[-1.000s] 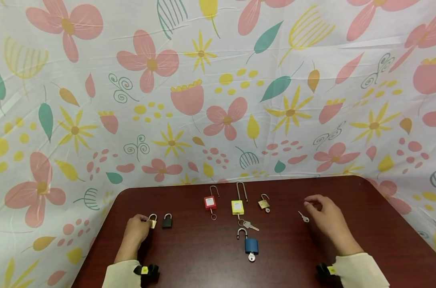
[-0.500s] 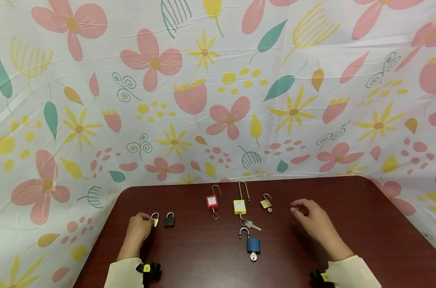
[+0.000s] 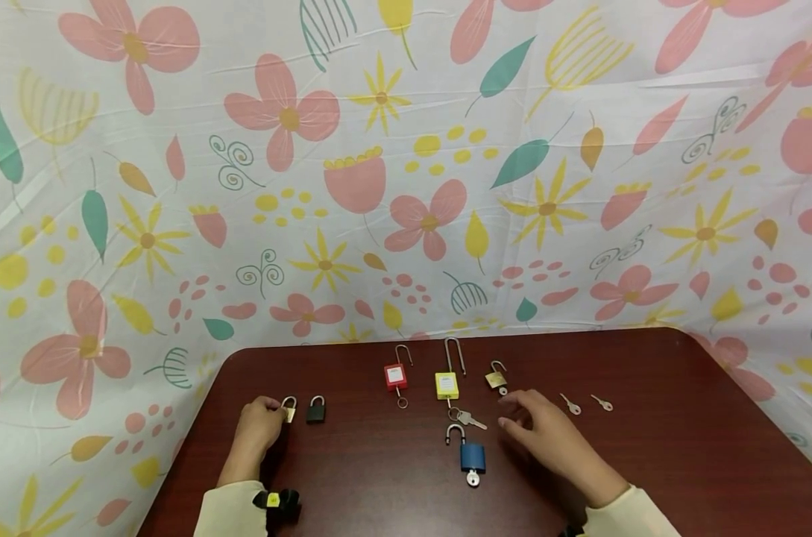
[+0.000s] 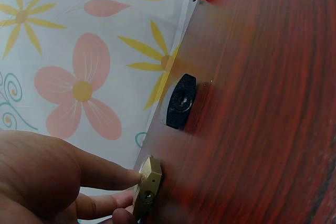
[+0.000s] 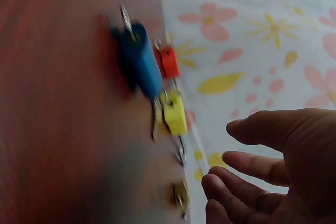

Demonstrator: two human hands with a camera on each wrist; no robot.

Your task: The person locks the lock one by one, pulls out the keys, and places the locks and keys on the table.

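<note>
At the left of the table, my left hand pinches a small brass padlock between thumb and fingers; its keyhole end shows in the left wrist view. Just right of it stands a black padlock, shackle closed. My right hand hovers over the table with fingers apart and loosely bent, holding nothing. It is nearest to a second brass padlock with raised shackle and a key in it, and to a blue padlock, likewise unlatched with its key inserted.
A red padlock and a yellow padlock lie mid-table, shackles raised; a key hangs from the yellow one's ring. Two loose keys, one left and one right, lie at the right. A floral cloth hangs behind the table.
My right hand has swept left from beside the loose keys toward the unlatched brass and blue padlocks, uncovering both keys. My left hand keeps its pinch on the brass padlock.
</note>
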